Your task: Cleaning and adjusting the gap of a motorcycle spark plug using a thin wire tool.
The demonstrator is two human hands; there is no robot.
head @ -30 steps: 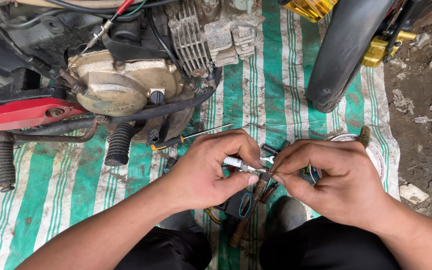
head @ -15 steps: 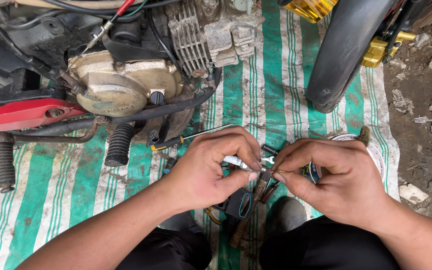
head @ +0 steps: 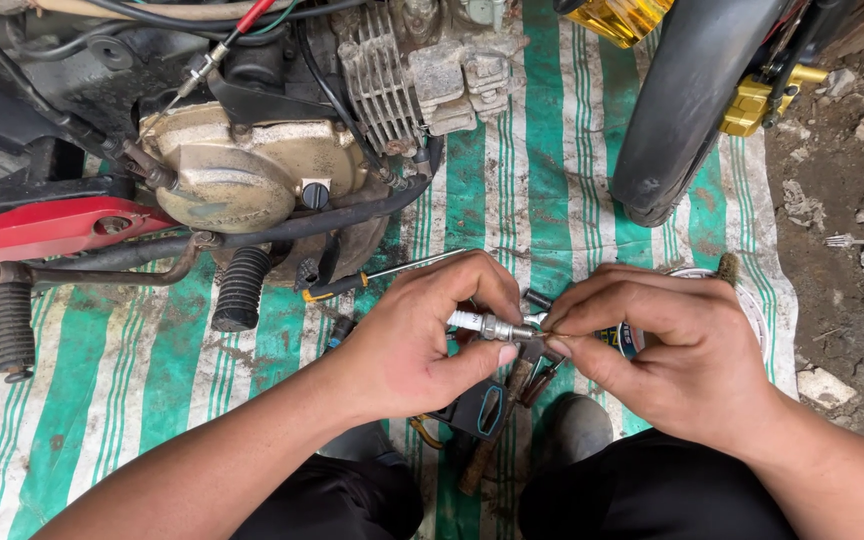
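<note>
I have the spark plug [head: 489, 325] out of the engine [head: 252, 175] and held level over the striped tarp [head: 542, 190], near its bottom edge, just above my knees. My left hand [head: 422, 340] is closed on the plug's white body, thumb under and fingers over. My right hand [head: 652, 350] is pinched shut at the plug's metal tip, thumb and forefinger pressed together; it may hold a small scrap of something against the electrode, but my fingers hide it and I can't say for sure. So the plug is already removed and I judge the tip is being cleaned or checked; putting it back in the engine is left. Below my hands lie a few tools [head: 512, 385] on the tarp, and a screwdriver [head: 377, 277] lies just beside the engine. The tyre [head: 682, 110] stands at the tarp's top right corner.
</note>
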